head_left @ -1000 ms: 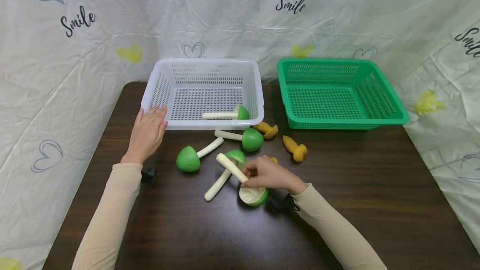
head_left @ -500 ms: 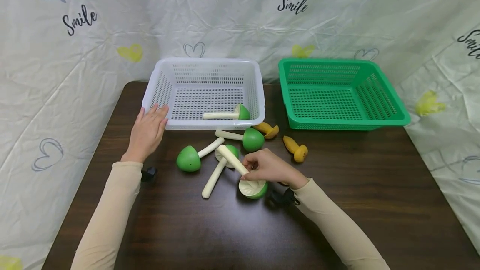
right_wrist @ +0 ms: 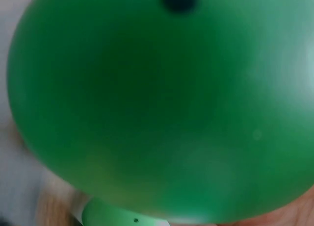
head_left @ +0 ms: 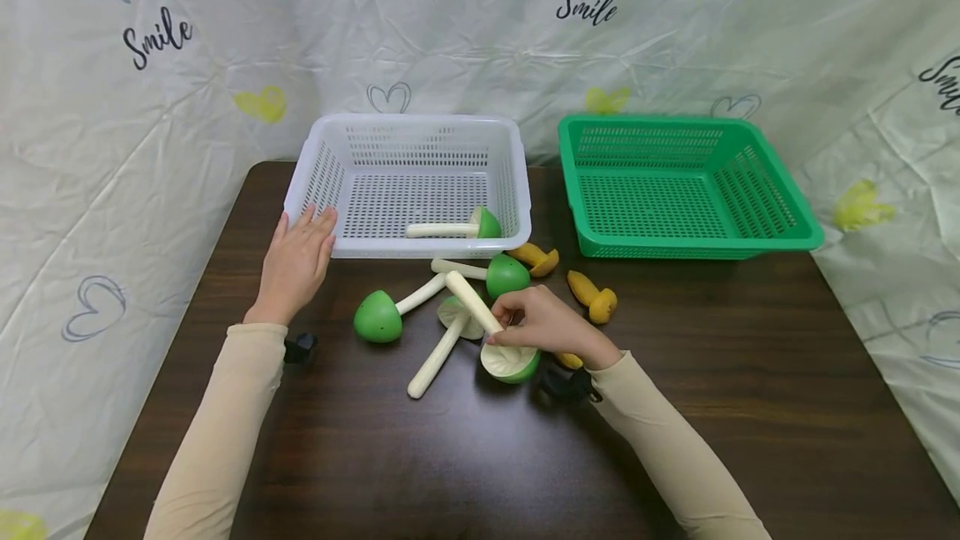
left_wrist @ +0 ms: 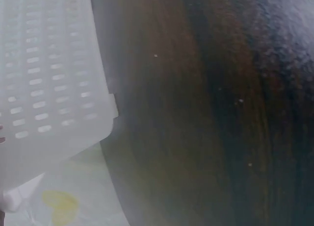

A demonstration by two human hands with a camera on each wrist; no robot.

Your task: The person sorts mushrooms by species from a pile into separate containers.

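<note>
My right hand (head_left: 543, 323) pinches the pale stem of a green-capped toy mushroom (head_left: 510, 363) between thumb and fingers. Its stem points up and to the left, and its green cap fills most of the right wrist view. Just left of it lies another green mushroom (head_left: 435, 362), its cap partly covered by the held stem. My left hand (head_left: 295, 265) rests with straight fingers on the front left rim of the white basket (head_left: 420, 248). Inside that basket a green mushroom (head_left: 487, 224) lies on its side.
Two more green mushrooms, one at left (head_left: 378, 317) and one by the white basket (head_left: 507, 275), lie on the dark table (head_left: 337, 457). Yellow mushrooms lie near the baskets (head_left: 536, 259), at right (head_left: 600, 305) and partly under the right wrist (head_left: 568, 360). A green basket (head_left: 697, 247) stands at back right.
My right hand has moved the held mushroom slightly away from me, toward the baskets. The green mushroom beside it shifted a little on the table. My left hand stays on the rim.
</note>
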